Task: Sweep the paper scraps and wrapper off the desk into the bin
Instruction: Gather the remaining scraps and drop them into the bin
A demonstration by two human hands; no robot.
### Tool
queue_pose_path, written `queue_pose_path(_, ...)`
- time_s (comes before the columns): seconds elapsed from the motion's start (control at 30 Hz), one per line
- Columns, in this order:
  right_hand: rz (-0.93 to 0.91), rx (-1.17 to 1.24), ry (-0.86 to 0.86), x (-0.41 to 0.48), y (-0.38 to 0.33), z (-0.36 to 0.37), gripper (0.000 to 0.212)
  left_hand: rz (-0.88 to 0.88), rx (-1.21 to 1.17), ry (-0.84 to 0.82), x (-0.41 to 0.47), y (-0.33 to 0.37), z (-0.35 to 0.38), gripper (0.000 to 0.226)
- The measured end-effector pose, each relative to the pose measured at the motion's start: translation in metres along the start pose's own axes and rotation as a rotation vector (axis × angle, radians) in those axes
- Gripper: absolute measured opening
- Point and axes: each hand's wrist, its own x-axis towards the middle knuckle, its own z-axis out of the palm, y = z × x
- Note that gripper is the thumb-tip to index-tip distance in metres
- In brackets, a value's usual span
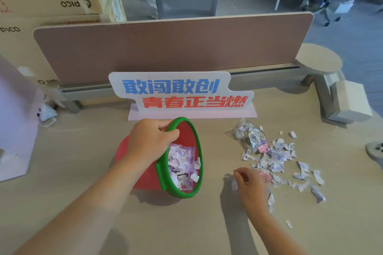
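A small red bin [145, 176] with a green rim lies tipped on the desk, its mouth facing right, with several paper scraps inside. My left hand [151, 141] grips the rim at its top. To the right lies a spread of torn paper scraps [277, 159], and a crinkled clear wrapper [248, 133] rests at the pile's far left end. My right hand [251, 186] rests on the near left part of the pile, fingers curled over a few scraps; whether it pinches any I cannot tell.
A standing sign [182, 94] with blue and red characters is just behind the bin, in front of a pink desk divider [165, 47]. A white panel [14, 130] stands at the left, a white box [350, 101] at the far right.
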Motion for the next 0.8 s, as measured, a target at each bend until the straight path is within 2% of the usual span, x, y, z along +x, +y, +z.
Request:
queue_pose_path(0.07, 0.036, -0.079, 0.002, -0.003, 0.025, -0.003, 0.009, 0.011, 0.004, -0.006, -0.003, 0.001, 0.002, 0.011)
queue_pose_path(0.1, 0.033, -0.092, 0.004, -0.002, 0.032, -0.003, 0.015, 0.015, 0.008, -0.010, -0.004, 0.001, 0.003, 0.013)
queue_pose_path(0.2, -0.025, -0.187, -0.090, 0.006, 0.036, 0.001, 0.049, 0.035, 0.025, 0.000, -0.007, 0.002, 0.005, 0.012)
queue_pose_path(0.27, -0.059, -0.244, -0.190, 0.013, 0.030, 0.005, 0.063, 0.033, 0.030, 0.004, -0.008, 0.002, 0.005, 0.009)
queue_pose_path(0.33, -0.099, -0.273, -0.270, 0.020, 0.024, 0.009, 0.057, 0.018, 0.023, 0.008, -0.009, 0.001, 0.005, 0.007)
queue_pose_path(0.4, -0.148, -0.292, -0.333, 0.022, 0.022, 0.013, 0.040, 0.018, 0.031, 0.009, -0.010, -0.001, 0.004, 0.016)
queue_pose_path(0.47, -0.231, -0.267, -0.333, 0.017, 0.025, 0.017, 0.027, 0.015, 0.043, 0.003, -0.010, -0.004, 0.004, 0.029)
queue_pose_path(0.53, -0.353, -0.298, -0.295, 0.010, 0.031, 0.020, 0.017, 0.015, 0.055, 0.013, -0.010, -0.006, 0.004, 0.029)
queue_pose_path(0.67, -0.417, -0.363, -0.257, 0.006, 0.037, 0.025, 0.017, 0.034, 0.053, 0.022, -0.014, -0.007, 0.005, 0.011)
queue_pose_path(0.8, -0.435, -0.396, -0.252, 0.011, 0.037, 0.035, 0.019, 0.043, 0.044, 0.008, -0.018, -0.005, 0.005, 0.020)
